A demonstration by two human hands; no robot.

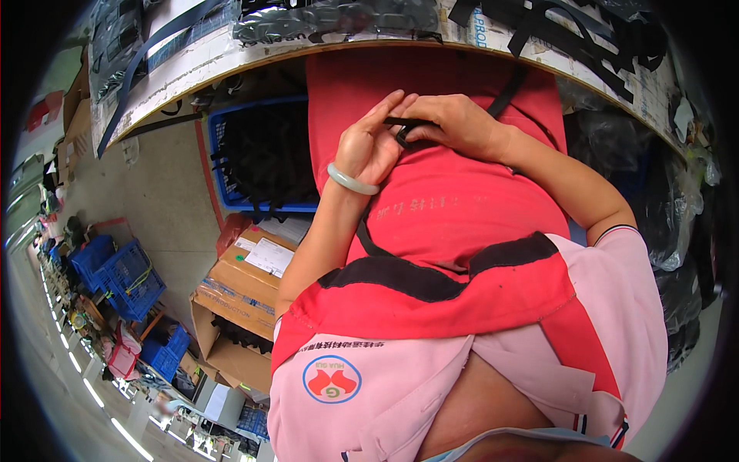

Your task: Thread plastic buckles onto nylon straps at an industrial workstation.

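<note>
Both hands meet over my lap, in front of the red apron [454,200]. My right hand [466,127] is closed, its thumb and fingers pinching a narrow black strap [408,122]. Partly curled around the same piece from the other side is my left hand [369,146], palm turned inward, with a pale bangle on its wrist. A small dark part hangs between the fingers; its kind is too hidden to make out. Beyond my right hand, a black band [508,91] runs toward the table edge.
Above my lap, the worktable [285,63] carries plastic-wrapped black goods and loose black straps [573,38]. To the left stand a blue crate [219,165] of black pieces and an open cardboard box [239,281]. Dark plastic bags [670,208] are at the right.
</note>
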